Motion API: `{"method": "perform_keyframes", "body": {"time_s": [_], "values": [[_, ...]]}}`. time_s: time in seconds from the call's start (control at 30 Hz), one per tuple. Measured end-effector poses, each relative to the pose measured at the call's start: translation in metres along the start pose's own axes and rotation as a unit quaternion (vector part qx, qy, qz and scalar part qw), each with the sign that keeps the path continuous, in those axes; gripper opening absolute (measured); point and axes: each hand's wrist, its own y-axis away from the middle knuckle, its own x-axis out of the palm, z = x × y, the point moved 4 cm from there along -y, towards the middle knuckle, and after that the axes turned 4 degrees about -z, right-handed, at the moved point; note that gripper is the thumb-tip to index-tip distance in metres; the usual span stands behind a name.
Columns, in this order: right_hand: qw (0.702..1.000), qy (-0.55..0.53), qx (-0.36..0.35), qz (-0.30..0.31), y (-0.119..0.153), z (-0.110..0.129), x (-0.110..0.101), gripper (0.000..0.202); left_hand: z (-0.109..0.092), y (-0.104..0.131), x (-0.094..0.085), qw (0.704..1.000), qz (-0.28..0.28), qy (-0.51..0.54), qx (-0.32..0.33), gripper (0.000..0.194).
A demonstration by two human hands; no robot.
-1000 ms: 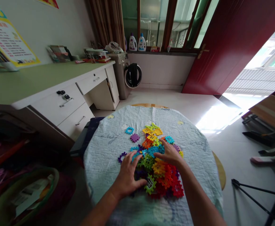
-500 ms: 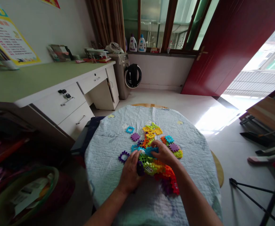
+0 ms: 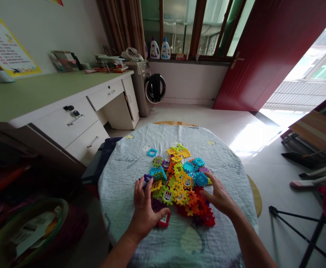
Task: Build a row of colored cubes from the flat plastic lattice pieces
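A heap of plastic interlocking building tiles (image 3: 176, 188) lies on the cloth, in yellow, green, orange, red, blue and purple. My left hand (image 3: 144, 212) is spread at the heap's left side. Its fingertips are by a purple tile (image 3: 146, 179), and its thumb is over a red tile (image 3: 164, 220) with a white window insert. On the right side, my right hand (image 3: 220, 195) is open with fingers apart, close to blue tiles (image 3: 200, 178) and orange-red tiles (image 3: 200, 208). Whether the fingertips touch any tile I cannot tell. Neither hand holds anything.
A single blue frame tile (image 3: 152, 152) lies beyond the heap. The round table wears a pale blue cloth (image 3: 219, 242). A desk (image 3: 68, 83) stands at left, a washing machine (image 3: 143, 87) behind it, a basket (image 3: 59, 212) low left, and black tripod legs (image 3: 294, 230) at right.
My hands were together over the heap, the right one gripping a blue piece. They have moved apart and opened. Tiles now lie spread wider, with blue ones at the right of the heap.
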Motion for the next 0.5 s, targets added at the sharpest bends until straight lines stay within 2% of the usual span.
{"method": "perform_keyframes", "body": {"time_s": [0.1, 0.2, 0.33, 0.5], "values": [[0.996, 0.071, 0.008, 0.049, 0.033, -0.006, 0.013, 0.107, -0.008, 0.019, 0.008, 0.994, 0.084, -0.045, 0.061, 0.118], [0.99, 0.118, 0.004, 0.082, 0.05, 0.002, 0.032, 0.125, -0.01, 0.021, 0.017, 0.989, 0.11, -0.075, 0.07, 0.119], [0.99, 0.108, -0.02, 0.083, 0.047, 0.027, 0.051, 0.122, -0.011, 0.005, 0.025, 0.99, 0.094, -0.085, 0.06, 0.113], [0.997, 0.011, -0.053, 0.063, 0.031, 0.049, 0.066, 0.104, -0.016, -0.01, 0.029, 0.992, 0.092, -0.031, 0.086, 0.1]]}}
